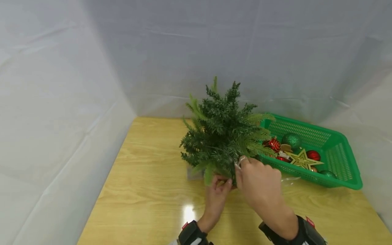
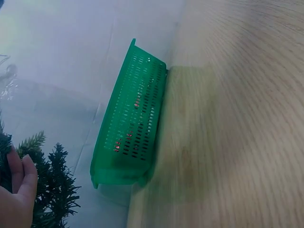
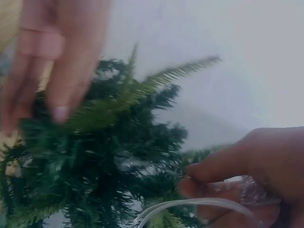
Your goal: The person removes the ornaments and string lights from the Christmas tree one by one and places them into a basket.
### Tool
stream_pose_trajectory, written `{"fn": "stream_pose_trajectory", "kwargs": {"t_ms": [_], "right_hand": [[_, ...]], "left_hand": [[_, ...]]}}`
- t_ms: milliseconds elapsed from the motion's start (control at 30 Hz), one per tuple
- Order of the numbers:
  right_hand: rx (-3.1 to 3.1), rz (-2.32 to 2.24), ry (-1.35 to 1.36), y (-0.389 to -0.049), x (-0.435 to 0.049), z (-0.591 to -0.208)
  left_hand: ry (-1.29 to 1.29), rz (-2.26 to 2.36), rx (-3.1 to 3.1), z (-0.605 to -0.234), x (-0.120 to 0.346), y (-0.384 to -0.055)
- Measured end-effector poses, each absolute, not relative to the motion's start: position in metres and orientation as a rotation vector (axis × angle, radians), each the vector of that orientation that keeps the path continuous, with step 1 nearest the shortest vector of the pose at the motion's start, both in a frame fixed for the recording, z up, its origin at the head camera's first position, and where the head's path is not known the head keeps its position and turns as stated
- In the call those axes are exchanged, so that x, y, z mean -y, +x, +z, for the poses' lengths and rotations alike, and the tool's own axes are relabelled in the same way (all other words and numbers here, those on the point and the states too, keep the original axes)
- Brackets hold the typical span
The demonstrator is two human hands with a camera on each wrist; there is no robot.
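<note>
A small artificial Christmas tree (image 1: 220, 132) stands on the table, with dark green and lighter green branches. My left hand (image 1: 216, 195) is at its low front branches, thumb and fingertips close together among the needles (image 2: 59, 190). To the right of it, my right hand (image 1: 260, 182) holds a bunched clear cord (image 3: 256, 190) with curled fingers, against the tree's front right side. A loop of the cord hangs below the hand in the right wrist view. A greyish block-like part (image 1: 194, 173) shows under the branches; the tree's foot is mostly hidden.
A green plastic basket (image 1: 343, 160) stands right of the tree, close to its branches. It holds a gold star (image 1: 303, 160), red baubles (image 1: 313, 155) and green baubles (image 1: 292, 140). White sheeting (image 1: 196, 51) rises behind and beside the wooden table (image 1: 147, 190).
</note>
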State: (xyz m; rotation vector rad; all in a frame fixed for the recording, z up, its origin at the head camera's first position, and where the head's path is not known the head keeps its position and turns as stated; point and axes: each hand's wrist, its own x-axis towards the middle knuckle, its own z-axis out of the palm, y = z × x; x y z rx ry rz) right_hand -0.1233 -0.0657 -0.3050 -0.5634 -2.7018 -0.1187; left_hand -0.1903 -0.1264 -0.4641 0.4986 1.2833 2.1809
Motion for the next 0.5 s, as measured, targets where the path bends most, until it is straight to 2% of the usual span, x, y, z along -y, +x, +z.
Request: {"fn": "stream_pose_trajectory", "kwargs": {"t_ms": [333, 500], "right_hand": [[2.972, 0.111, -0.64, -0.1285, 0.074, -0.3003], [2.884, 0.117, -0.798, -0.1245, 0.0663, -0.3068]], "left_hand": [[0.526, 2.138, -1.489, -0.4664, 0.1235, -0.1903], [0.5, 2.194, -1.312, -0.4666, 0.1216, -0.19]]}}
